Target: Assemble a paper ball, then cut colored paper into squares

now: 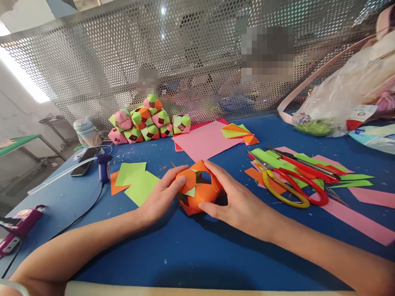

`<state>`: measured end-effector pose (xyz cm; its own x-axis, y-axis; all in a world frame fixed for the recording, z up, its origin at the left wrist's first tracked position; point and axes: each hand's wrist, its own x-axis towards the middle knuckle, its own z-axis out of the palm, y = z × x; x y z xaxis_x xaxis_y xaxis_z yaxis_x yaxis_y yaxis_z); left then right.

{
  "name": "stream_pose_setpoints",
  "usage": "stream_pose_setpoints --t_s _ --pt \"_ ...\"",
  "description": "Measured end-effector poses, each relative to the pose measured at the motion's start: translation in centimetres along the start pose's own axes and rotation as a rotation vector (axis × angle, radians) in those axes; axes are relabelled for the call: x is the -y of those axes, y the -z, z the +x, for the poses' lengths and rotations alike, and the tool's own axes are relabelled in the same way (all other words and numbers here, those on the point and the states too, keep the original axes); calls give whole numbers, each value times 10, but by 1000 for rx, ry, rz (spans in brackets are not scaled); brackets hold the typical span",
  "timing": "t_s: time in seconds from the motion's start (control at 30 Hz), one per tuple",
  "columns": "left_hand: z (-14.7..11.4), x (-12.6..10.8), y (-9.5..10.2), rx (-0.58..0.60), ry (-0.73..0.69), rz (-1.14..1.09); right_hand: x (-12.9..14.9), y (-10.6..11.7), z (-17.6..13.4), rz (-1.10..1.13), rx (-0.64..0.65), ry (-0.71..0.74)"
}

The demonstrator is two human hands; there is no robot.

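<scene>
Between my two hands is an orange folded-paper ball [202,196] with openings in its sides and a little green showing. My left hand [165,190] grips its left side, thumb on an orange panel. On the right side my right hand [230,193] holds it, thumb low on the front and fingers at the top. Left of the ball lie green paper squares [140,187] over an orange piece [115,183]. To the right, scissors [285,187] with one yellow and one red handle rest on paper scraps, beside a red-and-black cutter [308,164].
At the back stand several finished paper balls [142,123], pink sheets [206,139] and folded pieces [236,131]. A glue gun [103,166], phone [86,161], bottle [85,131] and purple power strip [21,230] are at left. A plastic bag [342,94] sits right, before a perforated metal screen [197,53].
</scene>
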<state>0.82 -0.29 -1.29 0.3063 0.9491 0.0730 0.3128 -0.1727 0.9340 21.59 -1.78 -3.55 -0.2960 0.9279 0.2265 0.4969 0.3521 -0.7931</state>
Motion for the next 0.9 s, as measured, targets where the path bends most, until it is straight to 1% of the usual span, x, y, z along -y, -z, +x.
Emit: stream_pose_setpoints --t_s 0.2,0.37,0.5,0.63,0.9 --pt "-1 4 0 -1 -23 -30 -3 -5 -2 31 -39 108" --pt "-2 6 -1 2 -39 -41 -4 -4 -2 44 -4 107" --pt "-3 3 -2 -12 -73 -4 -5 -3 -1 48 28 113" --pt "-2 3 -2 -11 -80 13 -8 -4 -1 64 13 135" --pt "-1 6 -1 -12 -84 -11 -9 -3 -1 48 46 134"
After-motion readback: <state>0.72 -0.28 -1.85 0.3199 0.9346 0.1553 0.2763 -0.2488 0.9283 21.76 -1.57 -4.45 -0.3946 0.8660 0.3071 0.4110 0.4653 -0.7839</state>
